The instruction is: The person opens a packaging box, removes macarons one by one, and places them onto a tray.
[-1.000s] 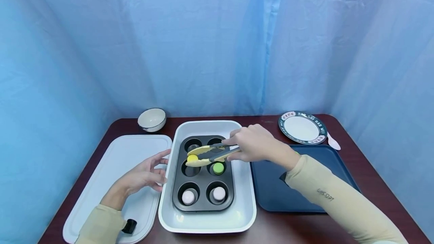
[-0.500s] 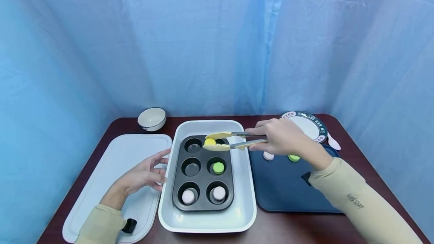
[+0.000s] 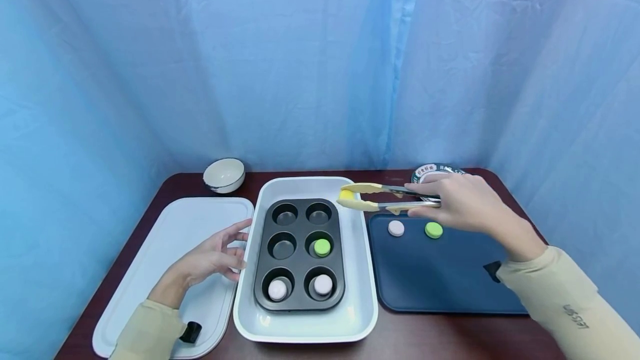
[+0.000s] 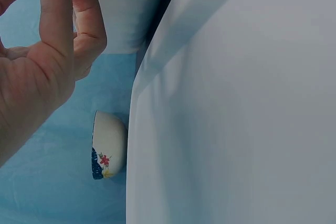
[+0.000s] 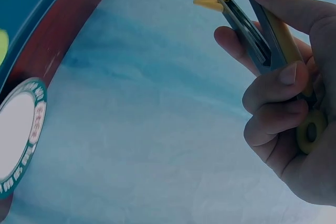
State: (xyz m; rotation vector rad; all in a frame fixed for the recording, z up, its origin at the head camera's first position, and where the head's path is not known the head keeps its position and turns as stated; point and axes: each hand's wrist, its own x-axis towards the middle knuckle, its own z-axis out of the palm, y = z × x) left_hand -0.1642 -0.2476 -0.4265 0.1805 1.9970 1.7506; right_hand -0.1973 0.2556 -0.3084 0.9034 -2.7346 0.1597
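Observation:
My right hand [image 3: 462, 201] grips a pair of tongs [image 3: 400, 206] with yellow tips and metal arms. Between the tips sits a yellow macaron [image 3: 346, 195], over the right rim of the white basin [image 3: 360, 315]. In the right wrist view, fingers curl round the tongs' handle [image 5: 283, 40]. My left hand [image 3: 212, 257] is at the basin's left wall, fingers loosely bent with nothing in them. Inside the basin lies a dark muffin pan [image 3: 302, 288]. A green macaron [image 3: 322, 247] is in its middle right cup, and pale pink macarons [image 3: 277, 290] are in both front cups.
Right of the basin lies a blue tray [image 3: 445, 276] bearing a pale pink macaron [image 3: 396, 228] and a green one [image 3: 433, 230]. A plate [image 3: 425, 171] is behind it. On the left are a white tray [image 3: 150, 271] and a bowl [image 3: 224, 175].
The tongs have carried the yellow macaron from the middle left cup, up and rightward across the pan to the basin's right rim. My left hand has stayed in place.

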